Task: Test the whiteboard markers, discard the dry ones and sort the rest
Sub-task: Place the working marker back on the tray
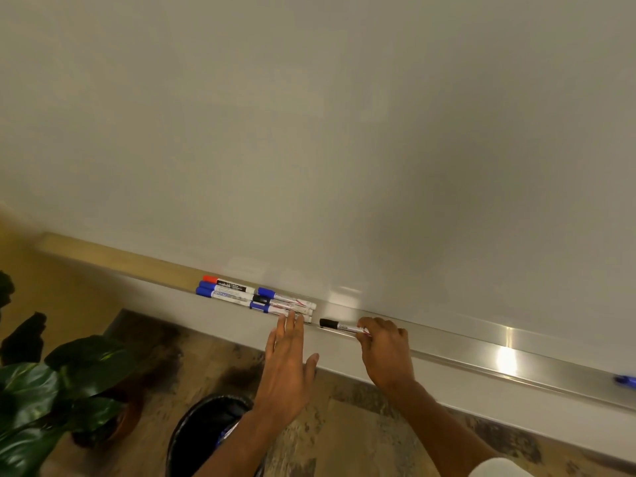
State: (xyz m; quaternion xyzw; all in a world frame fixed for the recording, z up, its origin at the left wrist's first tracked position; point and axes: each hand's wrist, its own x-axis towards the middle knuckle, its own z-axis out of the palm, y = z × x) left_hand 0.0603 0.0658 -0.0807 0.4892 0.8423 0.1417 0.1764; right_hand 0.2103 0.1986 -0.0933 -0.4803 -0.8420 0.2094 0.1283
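Right hand (385,352) pinches the black marker (339,326) by its tail, on the tray (481,359). Left hand (287,370) flat, fingers straight, tips touching the marker group (254,297). Best slid in flush, caps aligned.

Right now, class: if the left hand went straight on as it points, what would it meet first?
Likely the left hand meets the front marker on the tray first; depth unclear.

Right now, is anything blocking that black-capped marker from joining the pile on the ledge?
Only the left hand, fingers at the right end of the pile. The tray gap beside the black-capped marker, pinched by the right hand, looks bare.
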